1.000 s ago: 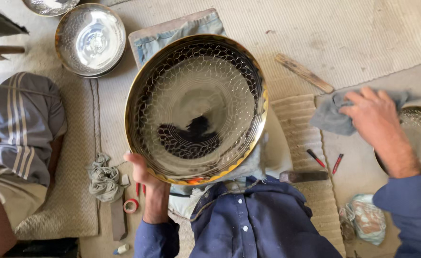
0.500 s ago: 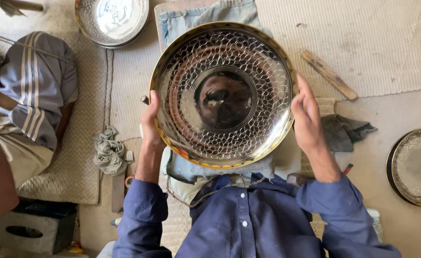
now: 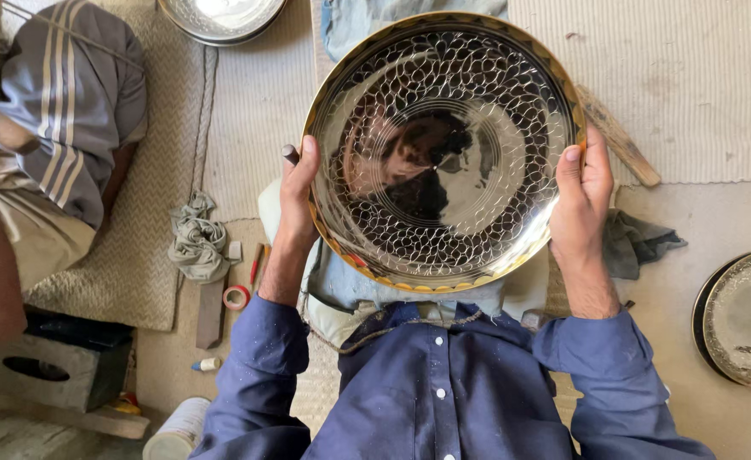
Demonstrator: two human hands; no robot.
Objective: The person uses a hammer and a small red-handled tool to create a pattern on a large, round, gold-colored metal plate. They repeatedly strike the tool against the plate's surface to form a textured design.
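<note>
The person holds a large round polished metal tray with a scale-like hammered pattern and golden rim (image 3: 443, 153) above the lap, left hand (image 3: 294, 192) and right hand (image 3: 581, 200) each grasping an opposite edge. The surface looks already shiny, so the polishing seems mostly done. A crumpled grey cloth (image 3: 639, 243) lies on the floor just beside the right hand.

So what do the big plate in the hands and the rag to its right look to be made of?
The big plate looks like polished metal, probably brass or plated: mirror-bright, with a hammered scale pattern and a golden rim. Both hands, left and right, hold it by the edges. The rag looks like soft grey cloth, matte and crumpled into folds.
</note>
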